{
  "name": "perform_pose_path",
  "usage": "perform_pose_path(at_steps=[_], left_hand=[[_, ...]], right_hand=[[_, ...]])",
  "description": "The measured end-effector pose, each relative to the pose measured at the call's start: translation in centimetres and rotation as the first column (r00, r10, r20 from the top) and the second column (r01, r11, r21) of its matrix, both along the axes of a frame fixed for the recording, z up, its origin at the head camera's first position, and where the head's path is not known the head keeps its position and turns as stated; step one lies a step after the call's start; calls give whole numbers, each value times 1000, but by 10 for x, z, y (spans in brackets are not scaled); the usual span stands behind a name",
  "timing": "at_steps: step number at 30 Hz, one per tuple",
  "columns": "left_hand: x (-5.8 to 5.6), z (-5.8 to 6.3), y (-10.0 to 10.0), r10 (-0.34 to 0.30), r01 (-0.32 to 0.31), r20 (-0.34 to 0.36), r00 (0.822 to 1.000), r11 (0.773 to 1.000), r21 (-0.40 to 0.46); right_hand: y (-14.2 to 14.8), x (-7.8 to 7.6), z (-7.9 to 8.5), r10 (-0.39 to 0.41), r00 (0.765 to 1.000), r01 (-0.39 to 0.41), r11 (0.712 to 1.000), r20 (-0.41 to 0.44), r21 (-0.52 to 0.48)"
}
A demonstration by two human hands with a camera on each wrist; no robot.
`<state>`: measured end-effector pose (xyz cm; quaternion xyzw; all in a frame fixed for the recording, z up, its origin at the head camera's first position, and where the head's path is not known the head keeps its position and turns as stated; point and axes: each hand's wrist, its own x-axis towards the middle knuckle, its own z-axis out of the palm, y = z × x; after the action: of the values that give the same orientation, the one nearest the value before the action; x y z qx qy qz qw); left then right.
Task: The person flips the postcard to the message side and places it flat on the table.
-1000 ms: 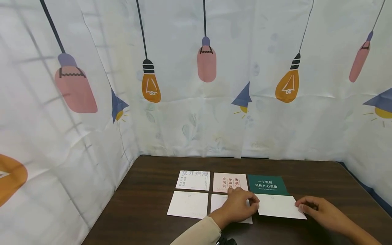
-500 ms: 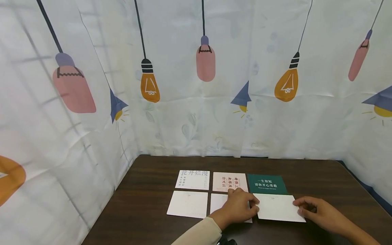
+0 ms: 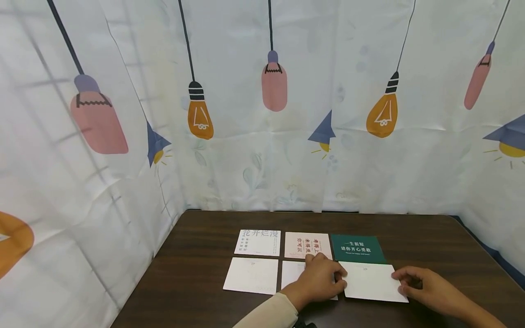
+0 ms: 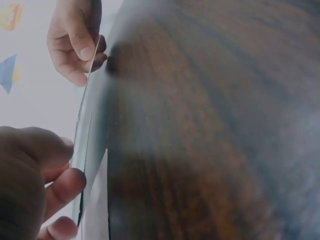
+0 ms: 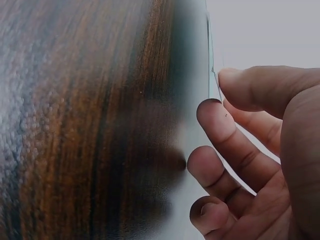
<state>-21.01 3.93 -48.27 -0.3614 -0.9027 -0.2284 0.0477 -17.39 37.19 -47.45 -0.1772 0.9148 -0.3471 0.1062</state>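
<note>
A blank-looking white postcard [image 3: 370,281] spans the gap between my two hands, its far edge against the near edge of a green postcard [image 3: 357,248]. My left hand [image 3: 321,279] pinches its left edge, and my right hand [image 3: 424,287] pinches its right edge between thumb and fingers. The left wrist view shows the held card edge-on, with the right hand [image 4: 75,42] at its far end. Under my left hand lies another white postcard [image 3: 290,272], partly hidden. In the right wrist view, the thumb [image 5: 250,89] and a fingertip meet at the card's thin edge.
On the dark wooden table [image 3: 184,273], a white postcard with grey lettering [image 3: 258,243] and a pink one with red lettering [image 3: 301,243] lie left of the green one. A white postcard [image 3: 251,275] lies at front left. A lamp-patterned curtain [image 3: 262,159] encloses the table.
The held white postcard has shifted slightly toward me, its near edge coming lower in the head view. Both hands keep their grip on it and have moved little. The other postcards stay put.
</note>
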Motion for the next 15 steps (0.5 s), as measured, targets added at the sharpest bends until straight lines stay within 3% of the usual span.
perform_pose_path(at_steps=[8,15], left_hand=[[0,-5,3,12,-14,-39,999,999,-52],[-1,-4,4,26,-29,-39,999,996,-85]], right_hand=[[-3,2,0,-18,1000,18,999,-2,41],[-6,2,-1,-10,1000,10,1000,-18,16]])
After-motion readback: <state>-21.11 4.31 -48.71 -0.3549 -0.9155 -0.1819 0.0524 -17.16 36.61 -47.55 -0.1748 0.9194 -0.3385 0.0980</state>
